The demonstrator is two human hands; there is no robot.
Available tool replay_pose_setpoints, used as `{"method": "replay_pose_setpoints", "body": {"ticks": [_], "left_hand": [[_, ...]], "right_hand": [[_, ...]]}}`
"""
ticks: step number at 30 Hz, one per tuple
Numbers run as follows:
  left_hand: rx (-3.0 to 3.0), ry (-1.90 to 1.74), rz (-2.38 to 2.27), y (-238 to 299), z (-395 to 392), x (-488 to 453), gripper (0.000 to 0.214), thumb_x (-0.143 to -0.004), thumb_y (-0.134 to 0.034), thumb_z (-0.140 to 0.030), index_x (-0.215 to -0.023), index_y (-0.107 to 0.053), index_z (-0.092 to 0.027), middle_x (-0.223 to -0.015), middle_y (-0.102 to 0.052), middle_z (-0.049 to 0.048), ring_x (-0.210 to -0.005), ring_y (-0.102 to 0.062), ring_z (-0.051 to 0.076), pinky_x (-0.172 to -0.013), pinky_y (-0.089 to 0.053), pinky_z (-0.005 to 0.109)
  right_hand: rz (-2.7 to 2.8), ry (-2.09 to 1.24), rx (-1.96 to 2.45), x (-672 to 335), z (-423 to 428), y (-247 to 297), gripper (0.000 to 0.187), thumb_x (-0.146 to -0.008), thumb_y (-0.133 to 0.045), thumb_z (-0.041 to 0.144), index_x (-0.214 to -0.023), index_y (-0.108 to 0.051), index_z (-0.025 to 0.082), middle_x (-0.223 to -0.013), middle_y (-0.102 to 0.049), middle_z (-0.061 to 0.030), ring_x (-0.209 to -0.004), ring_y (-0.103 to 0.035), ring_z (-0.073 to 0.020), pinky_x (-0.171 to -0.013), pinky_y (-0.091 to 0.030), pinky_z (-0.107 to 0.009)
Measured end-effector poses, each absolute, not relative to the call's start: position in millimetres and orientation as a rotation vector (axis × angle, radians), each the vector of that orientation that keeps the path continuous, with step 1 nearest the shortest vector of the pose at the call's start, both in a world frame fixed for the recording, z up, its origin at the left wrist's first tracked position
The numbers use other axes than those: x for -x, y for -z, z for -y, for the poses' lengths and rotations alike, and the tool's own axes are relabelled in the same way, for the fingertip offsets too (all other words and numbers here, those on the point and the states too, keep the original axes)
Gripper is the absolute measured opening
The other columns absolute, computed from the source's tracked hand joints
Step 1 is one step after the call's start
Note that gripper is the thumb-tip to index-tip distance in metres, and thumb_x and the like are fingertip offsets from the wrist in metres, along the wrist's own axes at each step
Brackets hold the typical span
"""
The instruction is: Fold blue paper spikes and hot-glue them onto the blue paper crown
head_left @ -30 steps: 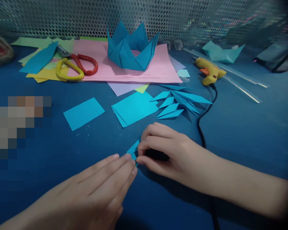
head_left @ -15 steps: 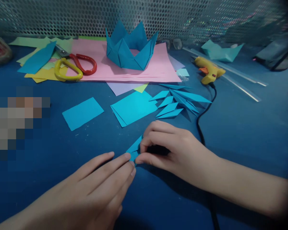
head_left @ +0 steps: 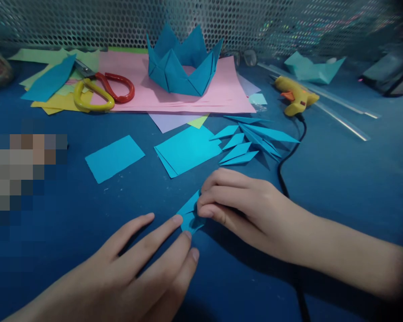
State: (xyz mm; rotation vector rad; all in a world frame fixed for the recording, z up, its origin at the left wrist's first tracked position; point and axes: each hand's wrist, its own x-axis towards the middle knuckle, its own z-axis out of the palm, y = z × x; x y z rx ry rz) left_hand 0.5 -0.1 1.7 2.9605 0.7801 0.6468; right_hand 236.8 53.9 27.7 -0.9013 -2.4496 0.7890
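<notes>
Between my two hands a small piece of folded blue paper (head_left: 189, 219) lies on the table, its right part covered by fingers. My left hand (head_left: 134, 273) is open, its fingers spread and two fingertips touching the paper's lower left edge. From the right, my right hand (head_left: 245, 208) is closed, thumb and fingers pinched together at the paper's right side. Just beyond are stacked blue paper rectangles (head_left: 188, 150), a single blue rectangle (head_left: 115, 158), and several pointed folded blue pieces (head_left: 239, 152).
A blue paper crown (head_left: 184, 67) stands on pink sheets (head_left: 121, 62) at the back. Left of it lie scissors (head_left: 102, 91) with red and yellow handles. A yellow glue gun (head_left: 297, 94) with a black cord (head_left: 284, 179) and clear sticks (head_left: 342, 120) are at right.
My left fingers have spread apart and drawn back slightly, uncovering more of the folded paper. My right thumb has moved up closer to its fingers.
</notes>
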Motion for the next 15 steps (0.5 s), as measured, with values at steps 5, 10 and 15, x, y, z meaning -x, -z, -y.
{"method": "replay_pose_setpoints", "body": {"ticks": [5, 10, 15], "left_hand": [[-2.918, -0.619, -0.816, -2.4, 2.9, -1.2, 0.033, -0.103, -0.033, -0.019, -0.117, -0.063, -0.022, -0.118, -0.07, -0.0049, -0.128, -0.051, 0.014, -0.122, -0.021, 0.034], [-2.915, -0.655, -0.864, -0.8, 4.4, -1.1, 0.033, -0.102, -0.035, -0.016, -0.116, -0.063, -0.023, -0.118, -0.069, -0.0052, -0.129, -0.05, 0.012, -0.121, -0.024, 0.033], [-3.029, -0.526, -0.744, 2.7, -1.2, 6.6, 0.035, -0.098, -0.04, -0.02, -0.129, -0.057, -0.018, -0.131, -0.062, -0.0008, -0.137, -0.042, 0.015, -0.123, -0.019, 0.035]], "right_hand": [[2.524, -0.962, 0.719, -248.9, -64.3, -30.6, 0.015, -0.092, -0.064, 0.02, -0.1, -0.069, 0.008, -0.096, -0.061, -0.0085, -0.091, -0.059, -0.013, -0.083, -0.048, -0.02], [2.584, -0.766, 0.586, -247.9, -65.8, -24.4, 0.014, -0.096, -0.057, 0.015, -0.098, -0.07, 0.011, -0.092, -0.062, -0.0073, -0.086, -0.056, -0.0143, -0.08, -0.047, -0.025], [2.584, -0.786, 0.673, -243.4, -61.4, -23.1, 0.017, -0.098, -0.052, 0.013, -0.095, -0.068, 0.013, -0.09, -0.064, -0.0066, -0.084, -0.056, -0.0154, -0.079, -0.046, -0.028]]}}
